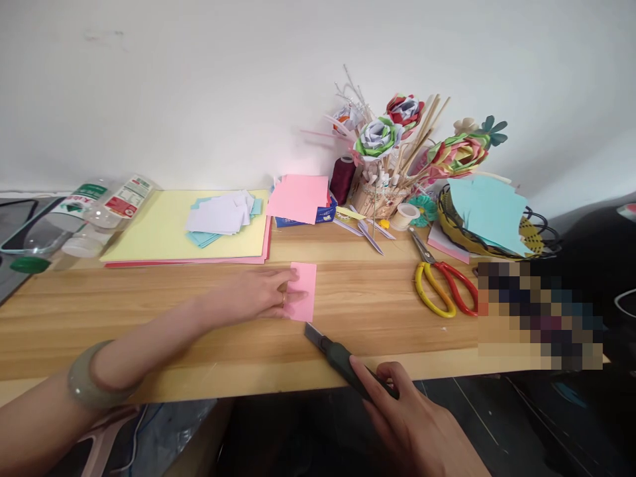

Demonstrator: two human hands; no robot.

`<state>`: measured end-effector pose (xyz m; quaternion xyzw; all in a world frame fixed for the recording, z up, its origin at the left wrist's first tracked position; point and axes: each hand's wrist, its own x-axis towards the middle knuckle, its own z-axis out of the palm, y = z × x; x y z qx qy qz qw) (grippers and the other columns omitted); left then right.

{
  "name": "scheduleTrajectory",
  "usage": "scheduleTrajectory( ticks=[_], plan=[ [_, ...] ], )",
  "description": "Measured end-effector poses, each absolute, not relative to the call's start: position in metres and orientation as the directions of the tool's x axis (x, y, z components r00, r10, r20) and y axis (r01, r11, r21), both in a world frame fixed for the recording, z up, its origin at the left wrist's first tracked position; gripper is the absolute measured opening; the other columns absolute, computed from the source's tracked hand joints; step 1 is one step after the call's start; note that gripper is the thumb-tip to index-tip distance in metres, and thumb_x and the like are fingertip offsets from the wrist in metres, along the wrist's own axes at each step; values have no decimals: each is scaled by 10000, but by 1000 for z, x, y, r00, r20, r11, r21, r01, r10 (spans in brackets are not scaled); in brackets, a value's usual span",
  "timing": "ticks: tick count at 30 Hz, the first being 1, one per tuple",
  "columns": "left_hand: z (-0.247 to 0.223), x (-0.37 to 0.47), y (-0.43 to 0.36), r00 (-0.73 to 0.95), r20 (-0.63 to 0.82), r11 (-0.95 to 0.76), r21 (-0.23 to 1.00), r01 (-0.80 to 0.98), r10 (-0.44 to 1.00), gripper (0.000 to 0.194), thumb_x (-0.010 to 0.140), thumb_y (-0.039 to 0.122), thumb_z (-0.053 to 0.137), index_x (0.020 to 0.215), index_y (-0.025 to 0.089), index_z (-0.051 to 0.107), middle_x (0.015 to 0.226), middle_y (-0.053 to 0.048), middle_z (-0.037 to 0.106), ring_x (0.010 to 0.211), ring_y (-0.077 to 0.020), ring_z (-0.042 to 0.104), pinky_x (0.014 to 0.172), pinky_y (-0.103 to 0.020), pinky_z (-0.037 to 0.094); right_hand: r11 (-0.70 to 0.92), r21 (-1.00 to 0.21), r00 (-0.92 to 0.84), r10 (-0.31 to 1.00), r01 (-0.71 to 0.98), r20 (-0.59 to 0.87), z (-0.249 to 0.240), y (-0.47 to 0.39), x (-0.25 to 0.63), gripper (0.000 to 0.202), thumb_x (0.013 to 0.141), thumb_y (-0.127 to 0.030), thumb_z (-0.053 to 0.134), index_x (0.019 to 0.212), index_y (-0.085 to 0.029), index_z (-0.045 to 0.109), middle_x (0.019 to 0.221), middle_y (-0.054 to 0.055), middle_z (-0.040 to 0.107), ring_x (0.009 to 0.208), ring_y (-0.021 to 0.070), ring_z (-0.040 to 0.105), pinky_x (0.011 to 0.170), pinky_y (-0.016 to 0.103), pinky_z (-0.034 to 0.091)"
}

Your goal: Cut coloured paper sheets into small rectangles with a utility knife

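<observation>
A small pink paper (304,306), which looks folded, lies on the wooden table in the middle of the view. My left hand (263,293) rests on its left part with fingers stretched out, pressing it flat. My right hand (402,411) grips the dark green handle of a utility knife (342,361) at the table's front edge. The knife's blade points up and left, its tip just below the paper's lower edge. From this view I cannot tell whether blade and paper touch.
Scissors (437,278) with yellow and red handles lie to the right. Behind stand a blue box (298,215) under pink sheets, a pot (377,199) of paper flowers and a basket (452,225) with blue sheets. Yellow card (144,232) and plastic bottles (106,205) lie left.
</observation>
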<state>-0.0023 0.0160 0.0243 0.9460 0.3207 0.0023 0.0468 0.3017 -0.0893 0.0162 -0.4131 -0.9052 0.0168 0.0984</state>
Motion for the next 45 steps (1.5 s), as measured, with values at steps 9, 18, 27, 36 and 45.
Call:
scheduleTrajectory(
  ticks=[9, 18, 27, 36, 45],
  plan=[
    [23, -3, 16, 779, -48, -772, 112, 626, 625, 404, 980, 415, 324, 1251, 222, 553, 1382, -95, 443, 1193, -207, 513, 983, -307, 391, 657, -111, -635, 751, 746, 180, 18, -91, 303, 404, 949, -185, 236, 1295, -166, 444, 920, 64, 588, 516, 101, 633, 379, 192, 475],
    [26, 4, 23, 794, 83, -798, 97, 595, 602, 366, 965, 423, 365, 1075, 236, 660, 1067, -69, 621, 1053, -218, 557, 1001, -443, 351, 620, -66, -601, 777, 782, 186, 19, -94, 297, 406, 942, -203, 252, 1295, -184, 453, 890, 49, 591, 422, 85, 563, 297, 191, 414],
    [0, 16, 19, 738, 139, -751, 97, 653, 660, 500, 967, 434, 367, 1351, 118, 420, 1430, -112, 418, 1375, -228, 270, 1118, -435, 198, 581, -76, -575, 813, 810, 91, 16, -98, 300, 497, 868, -173, 439, 1334, -347, 437, 906, 23, 601, 518, 88, 568, 354, 157, 421],
    [-7, 18, 11, 663, 23, -660, 124, 741, 748, 574, 974, 515, 225, 1429, 171, 283, 1506, -77, 253, 1408, -181, 165, 1134, -414, 127, 593, 0, -592, 804, 805, 46, 14, -95, 290, 529, 856, -156, 429, 1381, -192, 371, 875, 43, 568, 486, 91, 532, 337, 178, 414],
    [-6, 16, 13, 669, 1, -661, 156, 734, 743, 589, 962, 547, 202, 1426, 195, 295, 1510, -50, 247, 1410, -172, 156, 1133, -400, 129, 550, 55, -551, 835, 833, -5, 13, -103, 290, 579, 850, -97, 411, 1411, -191, 301, 920, 48, 526, 575, 114, 573, 388, 202, 461]
  ],
)
